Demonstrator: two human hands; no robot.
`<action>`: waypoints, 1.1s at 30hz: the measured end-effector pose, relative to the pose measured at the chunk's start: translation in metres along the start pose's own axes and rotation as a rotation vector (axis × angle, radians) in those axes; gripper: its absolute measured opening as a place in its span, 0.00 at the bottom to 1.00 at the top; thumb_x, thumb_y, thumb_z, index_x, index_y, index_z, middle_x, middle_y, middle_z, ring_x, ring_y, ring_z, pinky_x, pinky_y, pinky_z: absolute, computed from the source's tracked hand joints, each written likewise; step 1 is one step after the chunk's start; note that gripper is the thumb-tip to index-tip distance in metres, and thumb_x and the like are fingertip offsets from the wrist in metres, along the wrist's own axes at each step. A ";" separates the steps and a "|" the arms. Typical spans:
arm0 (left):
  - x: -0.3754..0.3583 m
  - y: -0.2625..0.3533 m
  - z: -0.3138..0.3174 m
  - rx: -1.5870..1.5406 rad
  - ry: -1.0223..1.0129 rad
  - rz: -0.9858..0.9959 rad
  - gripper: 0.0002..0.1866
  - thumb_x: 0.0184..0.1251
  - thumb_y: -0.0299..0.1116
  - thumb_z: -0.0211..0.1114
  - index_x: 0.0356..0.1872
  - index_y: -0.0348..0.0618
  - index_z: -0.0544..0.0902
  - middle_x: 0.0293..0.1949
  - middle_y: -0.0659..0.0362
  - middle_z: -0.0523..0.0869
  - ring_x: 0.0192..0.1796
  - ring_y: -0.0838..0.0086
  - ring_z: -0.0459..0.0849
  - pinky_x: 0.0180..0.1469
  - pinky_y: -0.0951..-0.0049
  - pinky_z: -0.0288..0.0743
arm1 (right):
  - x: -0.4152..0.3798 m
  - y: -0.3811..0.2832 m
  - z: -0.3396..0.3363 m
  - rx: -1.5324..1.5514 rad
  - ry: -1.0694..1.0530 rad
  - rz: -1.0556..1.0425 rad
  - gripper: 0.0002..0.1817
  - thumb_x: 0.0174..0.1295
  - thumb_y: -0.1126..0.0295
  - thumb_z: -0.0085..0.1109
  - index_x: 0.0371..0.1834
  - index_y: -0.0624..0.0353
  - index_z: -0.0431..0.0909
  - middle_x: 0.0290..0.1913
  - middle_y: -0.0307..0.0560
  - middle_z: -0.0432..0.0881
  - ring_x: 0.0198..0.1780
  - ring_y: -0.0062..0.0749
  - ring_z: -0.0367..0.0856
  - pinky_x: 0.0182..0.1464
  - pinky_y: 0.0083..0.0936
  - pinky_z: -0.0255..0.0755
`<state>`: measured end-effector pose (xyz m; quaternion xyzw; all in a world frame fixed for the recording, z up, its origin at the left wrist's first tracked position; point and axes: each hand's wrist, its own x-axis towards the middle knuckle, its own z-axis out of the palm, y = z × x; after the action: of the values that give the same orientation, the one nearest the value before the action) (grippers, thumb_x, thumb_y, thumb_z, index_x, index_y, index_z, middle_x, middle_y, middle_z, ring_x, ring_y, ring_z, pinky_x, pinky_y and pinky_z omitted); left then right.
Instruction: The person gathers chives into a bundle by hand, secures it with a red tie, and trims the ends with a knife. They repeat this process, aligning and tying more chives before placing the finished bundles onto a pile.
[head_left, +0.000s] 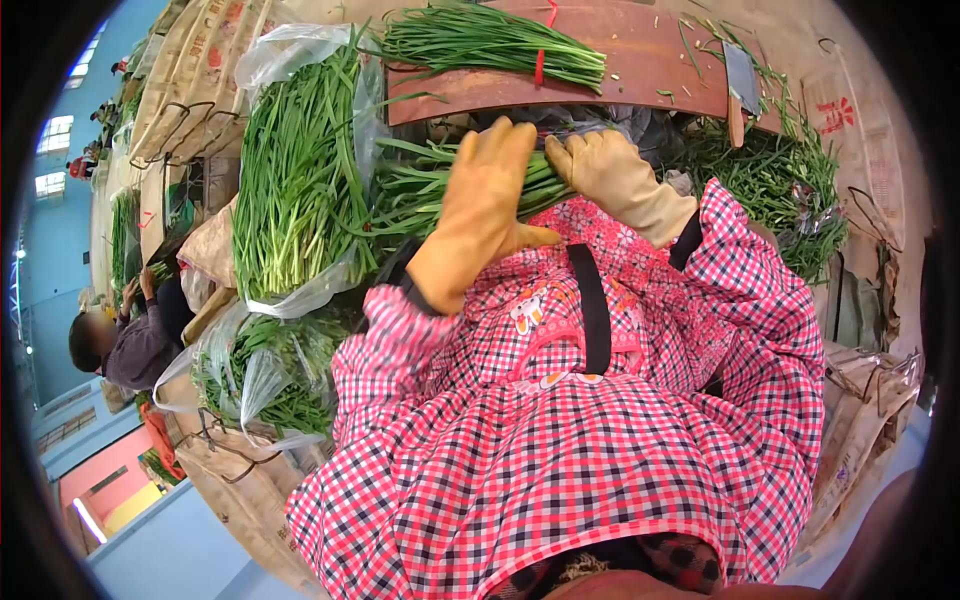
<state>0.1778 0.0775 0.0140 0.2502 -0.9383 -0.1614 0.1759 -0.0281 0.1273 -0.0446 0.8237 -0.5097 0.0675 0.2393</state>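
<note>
A loose bunch of green stalks [415, 185] lies across my lap, below the reddish-brown board [650, 45]. My left hand [480, 210], in an orange-tan glove, rests over the middle of this bunch with its thumb apart from the fingers. At the bunch's right end, my right hand [610, 175], in a paler glove, has its fingers curled round the stalk ends. On the board lies another green bunch [490, 45] tied with a red band [540, 68]. A knife [741, 85] with a wooden handle sits at the board's right side.
Long green stalks fill an open plastic bag [300, 170] on the left, above a second bag of greens [275, 375]. Short green trimmings [770, 190] are piled at the right. Another person [140, 345] works at the far left beside more bunches.
</note>
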 end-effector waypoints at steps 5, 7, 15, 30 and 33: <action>0.000 -0.036 0.056 0.039 -0.048 -0.059 0.44 0.36 0.36 0.83 0.62 0.38 0.76 0.58 0.48 0.83 0.66 0.58 0.78 0.71 0.55 0.65 | -0.012 0.000 0.009 0.024 -0.033 0.044 0.21 0.58 0.66 0.56 0.56 0.54 0.79 0.32 0.37 0.79 0.33 0.30 0.81 0.34 0.30 0.74; -0.002 -0.047 0.070 0.068 -0.043 -0.067 0.38 0.38 0.32 0.79 0.58 0.40 0.78 0.57 0.52 0.84 0.66 0.63 0.78 0.70 0.57 0.64 | -0.011 0.014 0.000 -0.003 0.021 0.013 0.20 0.59 0.66 0.56 0.56 0.54 0.79 0.31 0.36 0.79 0.32 0.30 0.81 0.35 0.30 0.74; 0.047 -0.009 0.021 0.075 -0.167 -0.455 0.28 0.47 0.32 0.75 0.54 0.44 0.81 0.41 0.48 0.88 0.48 0.49 0.86 0.53 0.54 0.78 | -0.136 0.165 0.014 -0.014 -0.341 0.837 0.23 0.63 0.58 0.65 0.54 0.62 0.75 0.45 0.61 0.84 0.47 0.56 0.85 0.45 0.47 0.81; 0.214 0.083 0.076 0.110 -0.193 -0.323 0.21 0.56 0.38 0.70 0.48 0.35 0.80 0.45 0.39 0.88 0.51 0.46 0.87 0.54 0.53 0.80 | -0.164 0.210 0.013 0.173 -0.301 1.608 0.20 0.64 0.64 0.62 0.55 0.66 0.80 0.50 0.62 0.86 0.58 0.52 0.84 0.58 0.43 0.76; 0.221 0.070 0.110 0.131 -0.263 -0.353 0.25 0.55 0.39 0.73 0.51 0.35 0.79 0.48 0.40 0.87 0.53 0.48 0.87 0.56 0.55 0.80 | -0.172 0.220 -0.007 0.394 -0.082 1.715 0.26 0.68 0.55 0.57 0.55 0.70 0.79 0.44 0.64 0.86 0.54 0.62 0.83 0.55 0.41 0.77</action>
<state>-0.0758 0.0426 -0.0004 0.3983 -0.9032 -0.1597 0.0045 -0.3003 0.1885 -0.0274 0.1855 -0.9398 0.2810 -0.0589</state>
